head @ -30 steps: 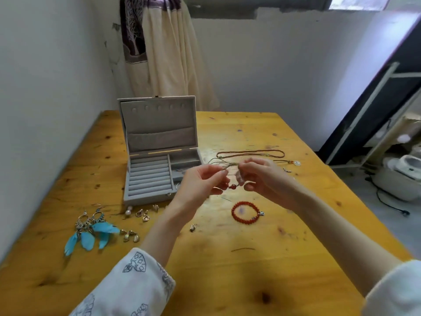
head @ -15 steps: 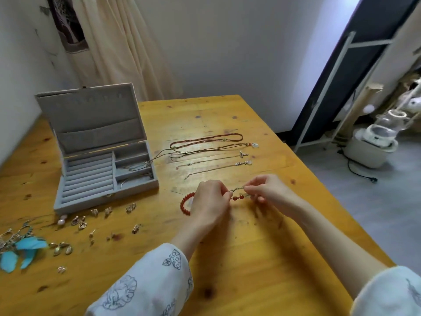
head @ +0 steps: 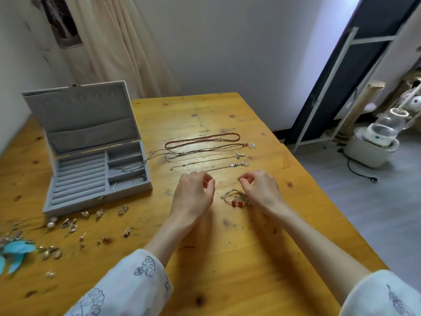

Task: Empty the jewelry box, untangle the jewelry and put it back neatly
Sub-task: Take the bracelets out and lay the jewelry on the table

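Beneath curled, empty hands (head: 227,190), bracelet (head: 235,198) partly hidden, feather earrings (head: 13,252) cropped

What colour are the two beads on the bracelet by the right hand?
Red-orange, on a pale cord bracelet beside the right hand; the head view shows it.

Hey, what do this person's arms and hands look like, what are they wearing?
Both hands, left hand and right hand, are bare: no gloves, and no rings or watch show. The forearms are uncovered. Each arm wears a loose white sleeve pushed back toward the elbow: the left sleeve printed with grey line drawings, geometric and leaf-like shapes, the right sleeve with a grey feather-like print.
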Demonstrator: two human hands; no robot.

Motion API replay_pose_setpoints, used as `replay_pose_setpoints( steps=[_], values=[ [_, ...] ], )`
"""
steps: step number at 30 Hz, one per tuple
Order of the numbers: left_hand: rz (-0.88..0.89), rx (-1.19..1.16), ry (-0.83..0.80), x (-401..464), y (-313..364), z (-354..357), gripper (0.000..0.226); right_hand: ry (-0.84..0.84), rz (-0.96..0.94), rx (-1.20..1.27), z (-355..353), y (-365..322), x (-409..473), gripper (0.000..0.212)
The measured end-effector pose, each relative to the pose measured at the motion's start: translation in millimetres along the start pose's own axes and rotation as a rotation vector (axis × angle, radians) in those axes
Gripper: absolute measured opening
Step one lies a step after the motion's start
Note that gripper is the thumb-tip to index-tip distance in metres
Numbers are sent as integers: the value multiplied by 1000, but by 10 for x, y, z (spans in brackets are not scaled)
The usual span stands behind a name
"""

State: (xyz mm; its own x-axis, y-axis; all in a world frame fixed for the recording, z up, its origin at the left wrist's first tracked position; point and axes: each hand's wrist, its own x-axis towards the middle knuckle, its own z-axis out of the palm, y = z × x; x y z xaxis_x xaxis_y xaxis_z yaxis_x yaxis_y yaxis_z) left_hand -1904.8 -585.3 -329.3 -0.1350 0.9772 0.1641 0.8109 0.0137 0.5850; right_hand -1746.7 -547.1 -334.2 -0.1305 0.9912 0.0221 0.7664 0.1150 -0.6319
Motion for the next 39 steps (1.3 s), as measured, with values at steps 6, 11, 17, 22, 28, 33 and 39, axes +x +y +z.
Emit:
replay_pose_setpoints(
  steps=[6, 11, 17, 22, 28, 33, 39],
  values=[
    [32, 47, -42, -29, -413, -555, 21, 0, -202, 79, 289, -519, 69, 25],
    [-42, 112, 17, -54, -911, -989, 24, -113, -338, 102, 583, -1032, 106, 26],
    [-176, 202, 12, -55, -1684, -1378, 39, -172, -524, -53, 969, -1610, 368, 23],
    [-226, 424, -206, -34, -1949, -1325, 50, -213, -592, -363, 1390, -2018, 673, 24],
    [-226, 435, -199, -21, -1948, -1299, 50, -201, -560, -505, 1576, -2148, 788, 21],
    [-232, 424, -186, -12, -1934, -1290, 50, -218, -516, -531, 1611, -2153, 770, 23],
    [-238, 407, -192, -6, -1933, -1299, 50, -319, -409, -553, 1653, -2219, 866, 20]
  ],
)
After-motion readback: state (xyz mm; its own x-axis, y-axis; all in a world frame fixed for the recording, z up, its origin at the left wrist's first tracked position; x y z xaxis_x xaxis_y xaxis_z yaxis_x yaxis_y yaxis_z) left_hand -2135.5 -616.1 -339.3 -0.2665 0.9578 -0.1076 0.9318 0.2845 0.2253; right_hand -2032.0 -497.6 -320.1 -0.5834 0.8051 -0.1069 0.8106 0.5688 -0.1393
